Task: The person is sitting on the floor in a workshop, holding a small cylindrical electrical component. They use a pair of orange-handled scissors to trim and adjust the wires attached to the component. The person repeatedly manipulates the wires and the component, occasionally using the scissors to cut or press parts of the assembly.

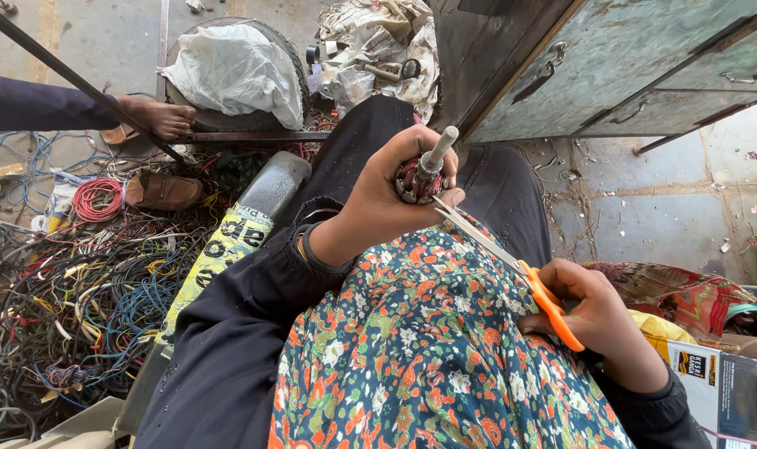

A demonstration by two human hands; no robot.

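My left hand [385, 193] grips a small motor armature [420, 177] with copper windings and a grey metal shaft sticking up. My right hand [596, 320] holds orange-handled scissors [512, 266]. Their metal blades point up-left and reach the underside of the armature, next to my left thumb. Both hands work above my lap, which is covered by floral cloth [428, 349] and dark sleeves.
A tangled heap of coloured wires [71, 308] lies on the floor at left, with a red coil [97, 199]. Another person's bare foot [158, 116] rests on a bar. A grey-green metal cabinet [611, 66] stands upper right; a white sack [237, 71] lies behind.
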